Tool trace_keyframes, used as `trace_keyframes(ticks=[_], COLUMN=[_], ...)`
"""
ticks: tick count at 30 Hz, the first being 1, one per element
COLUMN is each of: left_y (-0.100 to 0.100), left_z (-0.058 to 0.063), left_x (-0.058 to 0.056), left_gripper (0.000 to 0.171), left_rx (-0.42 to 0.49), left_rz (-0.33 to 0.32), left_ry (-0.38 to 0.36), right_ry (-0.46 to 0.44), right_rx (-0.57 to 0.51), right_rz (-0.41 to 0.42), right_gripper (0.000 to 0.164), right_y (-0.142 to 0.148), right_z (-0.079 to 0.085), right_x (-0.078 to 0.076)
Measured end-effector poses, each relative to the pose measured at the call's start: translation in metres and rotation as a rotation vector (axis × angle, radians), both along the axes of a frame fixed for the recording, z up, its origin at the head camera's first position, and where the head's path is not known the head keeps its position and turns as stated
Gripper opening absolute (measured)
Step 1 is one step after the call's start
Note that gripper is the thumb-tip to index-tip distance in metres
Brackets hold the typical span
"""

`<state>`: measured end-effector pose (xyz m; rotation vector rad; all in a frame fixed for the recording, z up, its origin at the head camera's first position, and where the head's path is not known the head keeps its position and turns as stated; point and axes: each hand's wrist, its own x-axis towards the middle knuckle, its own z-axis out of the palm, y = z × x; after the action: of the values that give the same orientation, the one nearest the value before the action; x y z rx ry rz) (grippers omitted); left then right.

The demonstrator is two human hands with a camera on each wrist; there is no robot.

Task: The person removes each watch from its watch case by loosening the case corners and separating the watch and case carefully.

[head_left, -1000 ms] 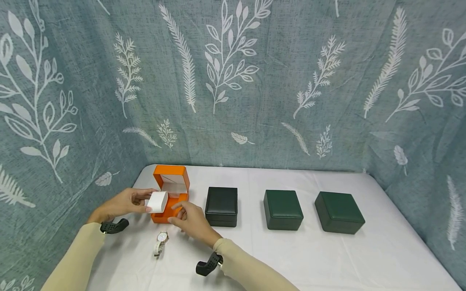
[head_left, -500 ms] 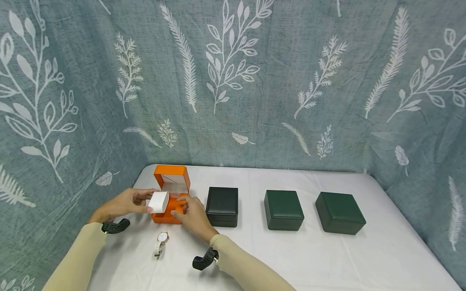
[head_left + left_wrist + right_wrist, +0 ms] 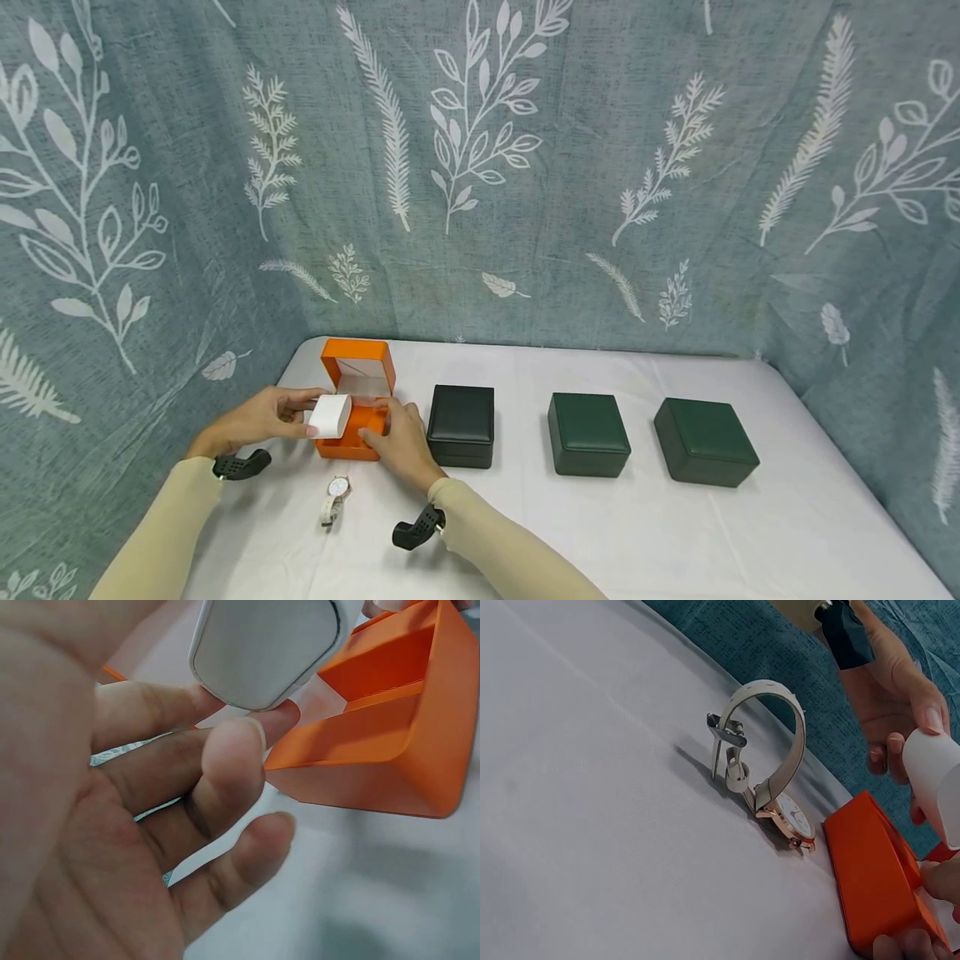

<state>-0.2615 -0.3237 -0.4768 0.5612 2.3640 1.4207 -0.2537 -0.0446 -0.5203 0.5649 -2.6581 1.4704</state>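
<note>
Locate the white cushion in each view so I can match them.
Head: white cushion, left of centre, in the left hand.
Left wrist: white cushion at the top, cut off by the edge.
Right wrist: white cushion at the right edge, partly cut off.
Shared landmark: the orange box.

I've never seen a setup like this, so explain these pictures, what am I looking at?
There's no machine, just a person's two bare hands. The wide picture comes from a camera on the head; the close ones come from a camera on each wrist. The left hand holds a white cushion-like piece; the right hand holds the side of an open orange box. Also on the white cloth are a watch, a closed black box, and two closed green boxes.
</note>
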Motion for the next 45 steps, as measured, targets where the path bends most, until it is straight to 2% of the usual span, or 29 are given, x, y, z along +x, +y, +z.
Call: trace_keyframes(ticks=[8,27,40,45], left_y=[0.0016,0.0034,0.0060,0.0069], left_z=[-0.0008,0.0003,0.0028,0.0007], left_x=[-0.0010,-0.0031,-0.0033,-0.0056], left_gripper=[0.078,0.077,0.078,0.078], left_rx=[0.011,0.009,-0.021,-0.045], left_rz=[-0.021,-0.017,0.007,0.034], left_ry=[0.001,0.013,0.014,0.038], right_ry=[-0.009,-0.049,-0.085,-0.106], right_rx=[0.004,-0.009,0.001,-0.013], right_rz=[-0.015,-0.019,-0.036,-0.023], right_gripper=[0.051,0.056,0.063,0.063], right_y=[-0.0003,-0.0009,-0.0015,-0.0011], right_z=[-0.0055,-0.0077,-0.0087,-0.0094], right_x=[-0.0016,-0.0022,-0.0041,-0.0027])
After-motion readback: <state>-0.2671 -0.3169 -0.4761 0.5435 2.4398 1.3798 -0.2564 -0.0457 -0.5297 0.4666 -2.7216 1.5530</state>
